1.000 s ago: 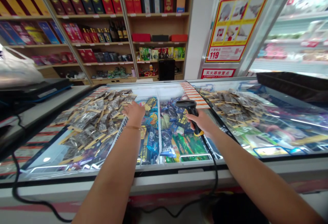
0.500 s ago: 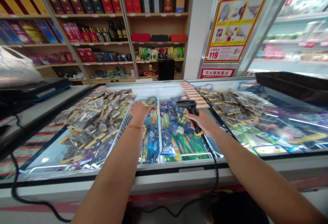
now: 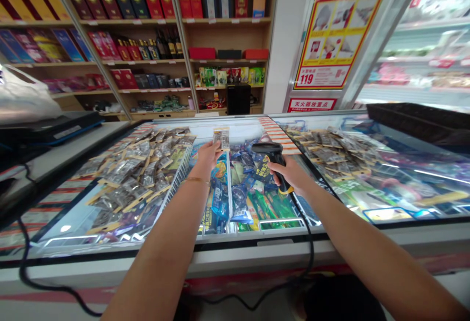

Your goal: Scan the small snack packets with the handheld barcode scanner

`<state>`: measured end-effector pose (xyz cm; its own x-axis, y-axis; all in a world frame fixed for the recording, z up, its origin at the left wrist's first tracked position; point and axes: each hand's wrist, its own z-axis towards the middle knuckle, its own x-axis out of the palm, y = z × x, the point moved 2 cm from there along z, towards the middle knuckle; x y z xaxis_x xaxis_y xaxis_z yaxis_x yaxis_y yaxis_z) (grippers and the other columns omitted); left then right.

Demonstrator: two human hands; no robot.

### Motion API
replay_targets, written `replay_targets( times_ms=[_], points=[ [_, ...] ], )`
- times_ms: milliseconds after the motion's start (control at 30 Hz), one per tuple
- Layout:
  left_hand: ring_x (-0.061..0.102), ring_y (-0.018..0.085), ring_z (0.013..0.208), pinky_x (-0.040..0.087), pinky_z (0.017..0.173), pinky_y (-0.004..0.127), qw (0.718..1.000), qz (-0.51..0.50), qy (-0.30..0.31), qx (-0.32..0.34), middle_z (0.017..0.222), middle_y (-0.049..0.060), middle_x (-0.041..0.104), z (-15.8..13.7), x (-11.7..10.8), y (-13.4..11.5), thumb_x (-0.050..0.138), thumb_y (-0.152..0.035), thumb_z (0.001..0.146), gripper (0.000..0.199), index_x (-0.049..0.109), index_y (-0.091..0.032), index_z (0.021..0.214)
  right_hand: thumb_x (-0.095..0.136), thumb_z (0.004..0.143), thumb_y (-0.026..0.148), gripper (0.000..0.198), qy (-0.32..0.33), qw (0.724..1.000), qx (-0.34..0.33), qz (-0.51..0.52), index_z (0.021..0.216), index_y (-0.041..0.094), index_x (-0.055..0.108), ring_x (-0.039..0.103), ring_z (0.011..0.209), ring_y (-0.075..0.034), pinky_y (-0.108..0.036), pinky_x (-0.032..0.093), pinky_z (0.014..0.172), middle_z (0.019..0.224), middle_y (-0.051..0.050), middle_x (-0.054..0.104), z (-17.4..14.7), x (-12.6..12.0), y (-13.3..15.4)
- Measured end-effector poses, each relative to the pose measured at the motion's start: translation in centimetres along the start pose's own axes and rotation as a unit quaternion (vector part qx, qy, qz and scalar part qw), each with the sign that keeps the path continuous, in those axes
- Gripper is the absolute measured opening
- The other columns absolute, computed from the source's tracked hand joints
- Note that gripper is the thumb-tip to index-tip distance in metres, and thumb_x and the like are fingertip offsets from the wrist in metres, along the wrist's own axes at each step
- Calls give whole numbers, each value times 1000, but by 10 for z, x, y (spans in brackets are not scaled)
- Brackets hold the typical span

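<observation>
My left hand [image 3: 209, 153] is closed on a small clear packet [image 3: 221, 139] with tan edges, held up over the middle of the freezer. My right hand [image 3: 288, 171] grips a black barcode scanner [image 3: 270, 150] by its handle, its head pointing left toward the packet but apart from it. A cable [image 3: 308, 242] runs down from the scanner's handle. On the glass to the left lies a pile of similar packets [image 3: 135, 169]; another pile of packets [image 3: 334, 147] lies to the right.
The chest freezer [image 3: 227, 257] holds wrapped ice creams [image 3: 240, 203] in wire baskets below my hands. A dark tray [image 3: 414, 122] rests at the right. A white plastic bag [image 3: 25, 98] sits at the left. Shelves [image 3: 220, 27] with boxes stand behind.
My left hand has turned and now holds a packet upright, its face showing; before, no packet could be made out in it. My right hand and the scanner have hardly moved.
</observation>
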<state>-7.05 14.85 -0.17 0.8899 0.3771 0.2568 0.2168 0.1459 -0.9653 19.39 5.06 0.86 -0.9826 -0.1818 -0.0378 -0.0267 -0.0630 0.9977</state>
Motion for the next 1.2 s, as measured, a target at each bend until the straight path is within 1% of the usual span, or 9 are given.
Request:
replay_targets(
  times_ms=[67,133,267,333,467,567,733,967,1200],
  points=[
    [68,14,73,58,70,28,999,-32,17,-14,72,1,67,0,1,4,76,-21,73,21,59,-18,84,78,70,44,39,11,1000,-10,-10,89,21,53,50,38,-9,-23,39,39,59,7,57,-2,2,1],
    [68,13,73,59,71,28,999,-43,16,-15,76,-1,67,0,3,7,73,-20,74,21,57,-19,87,77,72,44,38,17,999,-21,-31,89,21,53,50,38,-9,-23,39,40,60,6,57,-5,3,2],
    [67,11,73,56,69,25,1000,-10,-5,-2,78,-2,66,-1,8,12,66,-19,77,20,53,-19,92,74,75,42,33,22,995,-31,-95,89,21,52,51,39,-11,-24,39,42,56,6,57,-7,6,0],
    [68,13,75,56,69,26,1000,9,-15,3,77,-2,66,-1,10,13,66,-20,76,21,52,-20,92,73,76,43,33,25,993,-30,-112,91,21,53,51,40,-11,-24,40,43,55,6,57,-8,7,0],
    [70,16,84,57,77,31,999,42,-17,17,83,1,69,0,11,16,71,-19,72,27,52,-20,91,73,75,43,34,28,995,-26,-93,93,21,54,50,39,-11,-25,41,43,57,6,58,-8,9,1],
    [71,17,88,58,78,31,998,58,-11,25,85,1,70,0,11,16,74,-21,71,29,52,-20,90,75,74,43,36,27,996,-24,-81,93,21,55,49,39,-11,-25,40,42,58,5,58,-9,9,2],
    [70,18,84,59,76,35,1000,12,12,13,82,1,69,-2,12,16,72,-17,72,27,50,-20,87,74,75,42,34,27,996,-24,-83,93,20,55,49,40,-11,-26,41,43,58,5,57,-9,10,3],
    [71,18,83,58,78,34,999,33,-8,19,78,1,69,0,12,16,69,-15,72,24,52,-19,88,73,76,42,34,32,995,-25,-92,94,20,55,50,41,-11,-26,41,44,59,4,58,-10,9,3],
    [68,17,81,60,75,34,999,35,0,10,80,0,65,-2,13,15,67,-13,76,21,51,-19,89,71,79,41,32,37,994,-31,-94,95,19,54,51,40,-11,-24,41,43,57,6,56,-8,7,0]
  ],
)
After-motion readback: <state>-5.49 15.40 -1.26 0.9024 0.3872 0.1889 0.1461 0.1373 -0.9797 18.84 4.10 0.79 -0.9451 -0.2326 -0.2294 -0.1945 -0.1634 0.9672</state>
